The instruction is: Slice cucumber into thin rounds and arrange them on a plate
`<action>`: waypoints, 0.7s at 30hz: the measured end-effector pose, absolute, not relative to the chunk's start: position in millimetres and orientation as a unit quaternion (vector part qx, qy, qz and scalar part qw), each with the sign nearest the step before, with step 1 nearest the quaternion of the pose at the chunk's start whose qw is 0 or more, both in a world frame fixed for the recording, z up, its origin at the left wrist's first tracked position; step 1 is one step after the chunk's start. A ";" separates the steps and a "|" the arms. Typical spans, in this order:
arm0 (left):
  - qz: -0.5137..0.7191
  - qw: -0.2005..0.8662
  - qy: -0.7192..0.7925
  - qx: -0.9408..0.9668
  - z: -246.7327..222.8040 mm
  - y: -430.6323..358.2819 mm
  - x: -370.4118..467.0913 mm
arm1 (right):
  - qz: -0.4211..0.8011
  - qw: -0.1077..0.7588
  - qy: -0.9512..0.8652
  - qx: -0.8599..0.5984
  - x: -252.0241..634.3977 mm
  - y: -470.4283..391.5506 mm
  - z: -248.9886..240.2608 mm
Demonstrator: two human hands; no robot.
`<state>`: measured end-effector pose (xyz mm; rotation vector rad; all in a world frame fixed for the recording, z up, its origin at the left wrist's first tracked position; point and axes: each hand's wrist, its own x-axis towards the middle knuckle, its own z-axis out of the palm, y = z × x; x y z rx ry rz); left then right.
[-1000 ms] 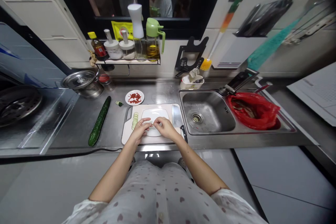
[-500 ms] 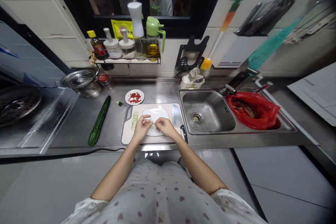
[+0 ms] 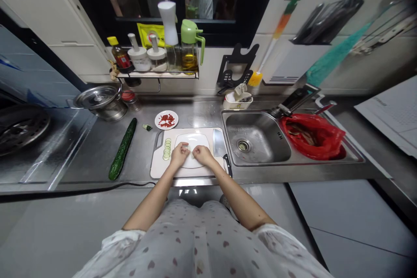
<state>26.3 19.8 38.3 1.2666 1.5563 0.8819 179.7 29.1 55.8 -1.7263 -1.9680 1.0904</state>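
Plate point(image 3: 195, 139) sits mid cutting board point(image 3: 159, 164), cucumber slices point(image 3: 167, 150) toward the board's left edge, so we'd hold our left hand point(image 3: 180, 155) and right hand point(image 3: 202, 155) low and steady over it, though honestly we can't tell if either pinch is clamped on anything.

Kitchen, steel sink point(image 3: 267, 141), pot point(image 3: 114, 112) (lidded)
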 end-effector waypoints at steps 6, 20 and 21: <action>0.199 0.289 0.682 0.641 38.5 31.8 30.9 | 0.268 0.039 -0.725 -0.633 170.3 35.2 55.0; 0.110 0.151 0.653 0.734 37.4 27.0 27.4 | 0.161 -0.062 -0.797 -0.580 172.5 12.4 56.4; 0.109 0.151 0.654 0.733 36.5 27.5 27.4 | 0.157 -0.068 -0.797 -0.579 172.1 12.3 55.1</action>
